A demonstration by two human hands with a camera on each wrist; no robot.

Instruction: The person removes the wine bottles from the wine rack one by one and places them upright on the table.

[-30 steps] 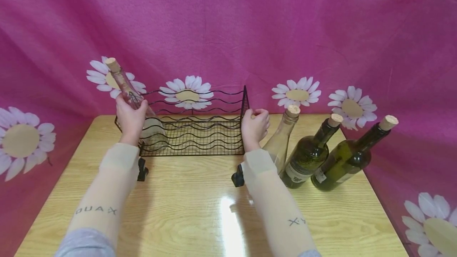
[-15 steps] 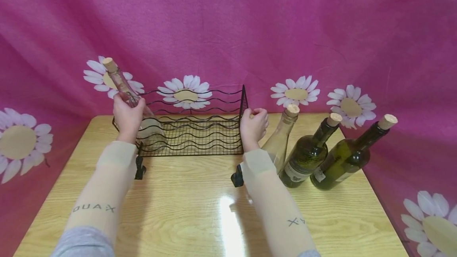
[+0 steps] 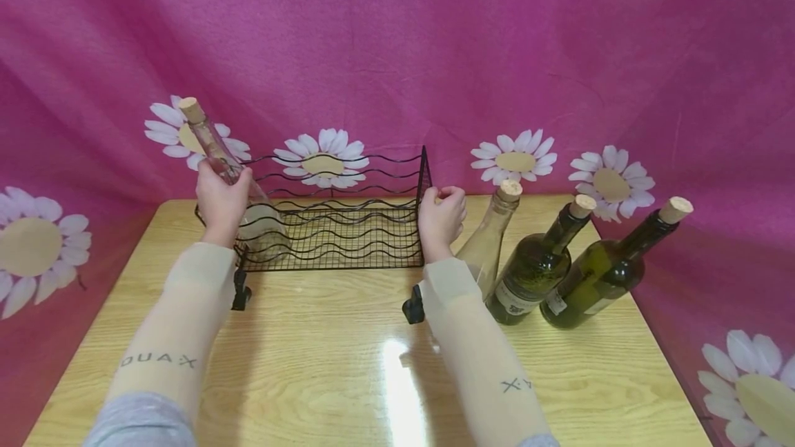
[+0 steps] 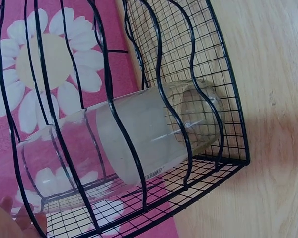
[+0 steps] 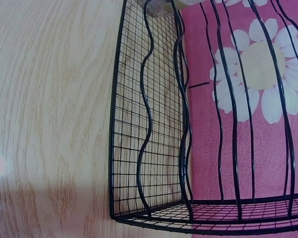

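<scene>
A clear glass wine bottle [image 3: 261, 230], stopped with a cork, leans to the left in the left end of a black wire wine rack [image 3: 348, 226]. My left hand [image 3: 222, 202] grips the bottle around its neck and shoulder. In the left wrist view, the bottle's pale-labelled body [image 4: 139, 131] lies behind the rack's wavy wires, its base close to the mesh. At the opposite end, my right hand [image 3: 442, 223] has curled fingers and holds the rack's end panel; its fingertips are hidden. The right wrist view shows rack wires [image 5: 144, 104] but no hand.
Right of the rack stand three corked bottles: a pale one [image 3: 487, 240] partly behind my right arm, a labelled green one [image 3: 537, 267] and another green one [image 3: 596, 278]. A pink cloth [image 3: 373, 54] with daisies hangs behind the wooden table [image 3: 323, 357].
My left hand and the clear bottle appear slightly farther left. The background shifts a little as well. Both grips stay the same.
</scene>
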